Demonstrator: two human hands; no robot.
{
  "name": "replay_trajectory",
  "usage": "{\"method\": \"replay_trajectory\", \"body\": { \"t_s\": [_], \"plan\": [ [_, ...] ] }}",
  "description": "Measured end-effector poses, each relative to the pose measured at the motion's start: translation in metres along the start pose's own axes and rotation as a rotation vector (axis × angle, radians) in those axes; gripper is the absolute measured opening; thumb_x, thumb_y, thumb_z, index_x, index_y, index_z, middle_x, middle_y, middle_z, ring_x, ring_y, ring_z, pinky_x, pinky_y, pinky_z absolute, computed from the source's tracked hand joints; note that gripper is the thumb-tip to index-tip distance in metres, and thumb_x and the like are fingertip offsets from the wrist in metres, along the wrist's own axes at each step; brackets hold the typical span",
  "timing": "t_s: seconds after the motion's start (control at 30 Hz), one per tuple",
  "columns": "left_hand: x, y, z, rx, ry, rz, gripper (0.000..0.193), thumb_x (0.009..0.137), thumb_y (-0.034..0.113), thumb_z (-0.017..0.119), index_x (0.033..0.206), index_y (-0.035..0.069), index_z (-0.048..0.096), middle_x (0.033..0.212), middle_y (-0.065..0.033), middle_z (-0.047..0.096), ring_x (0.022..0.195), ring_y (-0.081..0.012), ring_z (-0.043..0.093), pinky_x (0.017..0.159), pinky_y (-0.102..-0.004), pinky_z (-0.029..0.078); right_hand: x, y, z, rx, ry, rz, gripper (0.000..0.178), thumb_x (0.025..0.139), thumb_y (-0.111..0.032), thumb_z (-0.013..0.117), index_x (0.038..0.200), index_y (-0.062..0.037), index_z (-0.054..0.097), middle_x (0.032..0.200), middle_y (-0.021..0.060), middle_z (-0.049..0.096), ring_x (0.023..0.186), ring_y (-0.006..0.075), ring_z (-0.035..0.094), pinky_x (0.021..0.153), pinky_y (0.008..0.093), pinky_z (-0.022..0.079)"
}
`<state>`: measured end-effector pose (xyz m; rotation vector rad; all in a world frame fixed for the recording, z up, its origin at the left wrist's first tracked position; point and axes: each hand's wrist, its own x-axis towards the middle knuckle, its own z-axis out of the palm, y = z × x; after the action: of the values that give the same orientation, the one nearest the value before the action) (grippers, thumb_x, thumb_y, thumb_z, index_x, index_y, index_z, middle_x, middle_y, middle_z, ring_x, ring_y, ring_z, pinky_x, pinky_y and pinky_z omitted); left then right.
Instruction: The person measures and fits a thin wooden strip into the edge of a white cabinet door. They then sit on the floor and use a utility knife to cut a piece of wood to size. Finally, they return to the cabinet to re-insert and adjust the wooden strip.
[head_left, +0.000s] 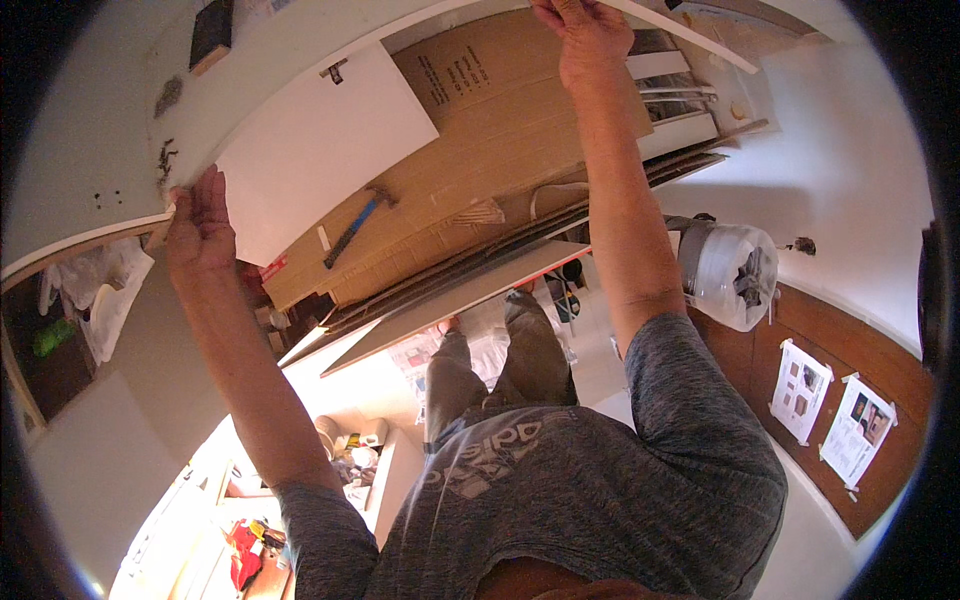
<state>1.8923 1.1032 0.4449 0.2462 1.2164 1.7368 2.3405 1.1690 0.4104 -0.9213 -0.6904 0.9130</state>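
Both arms reach far forward and apart. At the top edge my right hand (597, 40) is closed on a long thin white strip (690, 38), whose right end juts out past it. The strip bends across the top of the view toward my left hand (205, 225). There the fingers are bent upward around what appears to be its left part; the exact contact is hidden. Between the hands a white board (325, 145) with a small dark metal fitting lies on brown cardboard (480, 130). A hammer (352, 228) with a blue handle rests on the cardboard beside the board.
Left of me an open compartment holds white plastic bags (110, 300). Long panels (400, 340) lean in front of my legs. A clear plastic container (735, 275) stands at right, above a brown panel (750, 335) with taped sheets. Tools lie in a lit drawer (385, 470).
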Motion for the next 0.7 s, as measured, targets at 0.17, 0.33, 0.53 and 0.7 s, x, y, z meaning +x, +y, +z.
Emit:
{"method": "replay_trajectory", "body": {
  "t_s": [0.17, 0.33, 0.53, 0.7],
  "plan": [
    [-0.008, -0.003, 0.005, -0.124, -0.023, -0.029, 0.030, 0.101, 0.011, 0.045, 0.123, -0.010, 0.044, 0.118, -0.0277, 0.059, 0.108, -0.0400, 0.063, 0.097, -0.0499, 0.055, 0.002, 0.011, 0.000, 0.051, 0.064, 0.004, 0.022, 0.084, -0.015, 0.076, 0.098, -0.0018, 0.065, 0.087, 0.0085, 0.068, 0.079, 0.0190, 0.068, 0.071, 0.0305, 0.058],
    [-0.006, -0.010, 0.009, 0.285, -0.009, 0.098, 0.031, 0.101, 0.014, 0.048, 0.121, -0.009, 0.047, 0.111, -0.0252, 0.062, 0.102, -0.0352, 0.065, 0.094, -0.0485, 0.056, -0.001, 0.010, 0.008, 0.212, 0.140, 0.150, 0.020, 0.086, -0.012, 0.073, 0.099, 0.0004, 0.062, 0.093, 0.0115, 0.066, 0.088, 0.0219, 0.066, 0.073, 0.0313, 0.058],
    [-0.010, -0.019, 0.018, -0.146, 0.096, -0.046, 0.033, 0.102, 0.026, 0.048, 0.111, -0.004, 0.054, 0.100, -0.0180, 0.065, 0.094, -0.0300, 0.067, 0.092, -0.0465, 0.058, -0.035, -0.031, 0.030, 0.416, 0.296, 0.237, 0.019, 0.090, -0.009, 0.066, 0.102, 0.0041, 0.059, 0.106, 0.0151, 0.061, 0.100, 0.0231, 0.062, 0.086, 0.0314, 0.057],
    [-0.034, -0.037, 0.036, -0.170, 0.146, -0.079, 0.036, 0.099, 0.029, 0.055, 0.112, -0.005, 0.053, 0.107, -0.0191, 0.058, 0.100, -0.0310, 0.064, 0.094, -0.0448, 0.056, -0.028, -0.015, 0.041, 0.425, 0.217, 0.260, 0.022, 0.092, -0.012, 0.065, 0.104, 0.0055, 0.059, 0.102, 0.0144, 0.062, 0.095, 0.0220, 0.063, 0.085, 0.0311, 0.058]
  ]
}}
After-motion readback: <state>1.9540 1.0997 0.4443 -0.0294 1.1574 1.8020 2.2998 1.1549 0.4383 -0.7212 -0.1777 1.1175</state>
